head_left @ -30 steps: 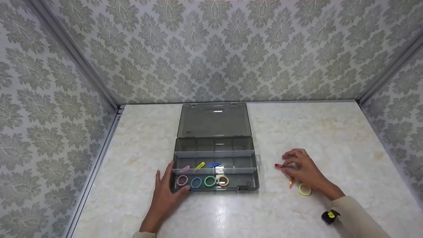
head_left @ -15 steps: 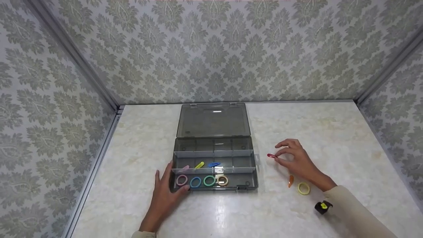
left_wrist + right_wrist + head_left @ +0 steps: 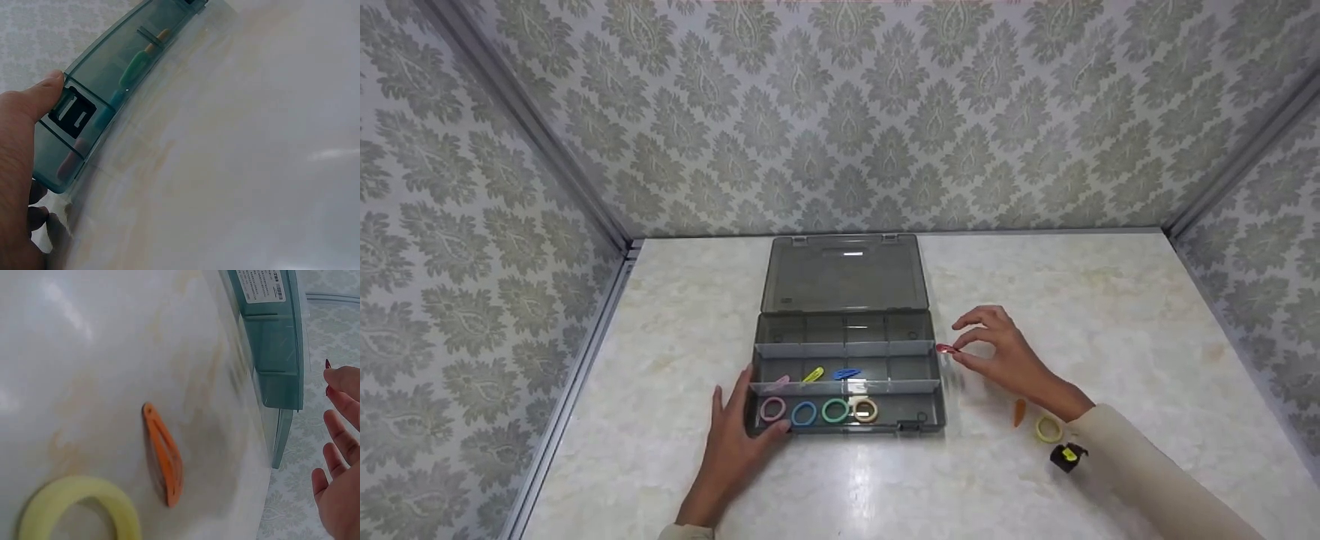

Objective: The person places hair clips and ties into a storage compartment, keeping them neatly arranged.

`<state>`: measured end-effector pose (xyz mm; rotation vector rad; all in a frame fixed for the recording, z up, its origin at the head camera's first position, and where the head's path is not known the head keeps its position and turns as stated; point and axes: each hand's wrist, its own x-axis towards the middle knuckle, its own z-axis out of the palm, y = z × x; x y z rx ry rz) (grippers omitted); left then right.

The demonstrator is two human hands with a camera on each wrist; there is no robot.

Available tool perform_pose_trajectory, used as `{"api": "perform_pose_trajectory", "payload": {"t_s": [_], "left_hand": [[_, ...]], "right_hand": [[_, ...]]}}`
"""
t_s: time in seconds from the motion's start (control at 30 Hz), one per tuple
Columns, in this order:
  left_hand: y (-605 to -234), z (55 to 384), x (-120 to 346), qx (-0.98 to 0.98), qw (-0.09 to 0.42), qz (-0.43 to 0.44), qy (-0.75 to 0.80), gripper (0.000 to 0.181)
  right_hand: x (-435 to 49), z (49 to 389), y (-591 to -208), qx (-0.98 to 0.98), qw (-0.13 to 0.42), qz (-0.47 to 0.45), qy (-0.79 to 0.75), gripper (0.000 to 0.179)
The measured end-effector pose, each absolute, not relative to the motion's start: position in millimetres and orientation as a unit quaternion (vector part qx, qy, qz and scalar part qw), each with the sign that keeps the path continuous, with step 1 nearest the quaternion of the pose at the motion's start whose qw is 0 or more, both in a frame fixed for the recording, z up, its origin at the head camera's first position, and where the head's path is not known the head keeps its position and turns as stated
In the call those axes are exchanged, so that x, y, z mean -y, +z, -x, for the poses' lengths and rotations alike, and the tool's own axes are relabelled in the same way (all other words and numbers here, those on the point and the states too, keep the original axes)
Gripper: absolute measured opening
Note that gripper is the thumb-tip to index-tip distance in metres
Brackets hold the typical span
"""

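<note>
My left hand (image 3: 735, 439) grips the front-left corner of a smoky clear organizer box (image 3: 896, 409), thumb over the front edge. The box's lid (image 3: 847, 274) lies back, raised. Between thumb and forefinger, my right hand (image 3: 997, 356) pinches a red snap hair clip (image 3: 945, 349) by the box's right edge. The middle row holds a pink clip (image 3: 781, 381), a yellow clip (image 3: 813, 374) and a blue clip (image 3: 847, 373). Several hair ties, including a green one (image 3: 825, 410), line the front row. The right wrist view shows the red clip (image 3: 328, 365) edge-on, mostly hidden by fingers.
On the marbled table (image 3: 1110, 300), right of the box, lie an orange snap clip (image 3: 1019, 412) and a pale yellow hair tie (image 3: 126, 512). Two clear dividers run across the box. Patterned wall panels (image 3: 847, 112) border the table behind and at the sides.
My right hand has carried the red hair clip leftward and away from me, from near the orange clip to the box's right edge. The left hand stays at the box corner.
</note>
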<state>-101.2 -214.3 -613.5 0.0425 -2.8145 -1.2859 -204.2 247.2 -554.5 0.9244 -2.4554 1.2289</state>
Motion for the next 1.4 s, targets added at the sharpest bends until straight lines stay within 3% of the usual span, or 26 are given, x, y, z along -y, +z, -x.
{"api": "perform_pose_trajectory", "payload": {"t_s": [0.27,0.6,0.97,1.4], "left_hand": [[-615.5,100.5,215.4,0.908,0.018,-0.019,-0.418,0.112],[-612.3,100.1,213.9,0.908,0.014,-0.026,-0.419,0.11],[-614.9,101.4,216.5,0.906,0.013,-0.021,-0.423,0.113],[-614.5,98.9,214.2,0.907,0.023,-0.019,-0.42,0.11]], "right_hand": [[-219.7,210.5,-553.8,0.833,0.12,-0.362,0.4,0.016],[-192.5,221.5,-550.1,0.841,0.059,-0.395,0.366,0.008],[-167.2,230.3,-548.4,0.839,0.039,-0.445,0.312,0.007],[-144.1,234.1,-543.4,0.851,-0.025,-0.459,0.255,0.014]]}}
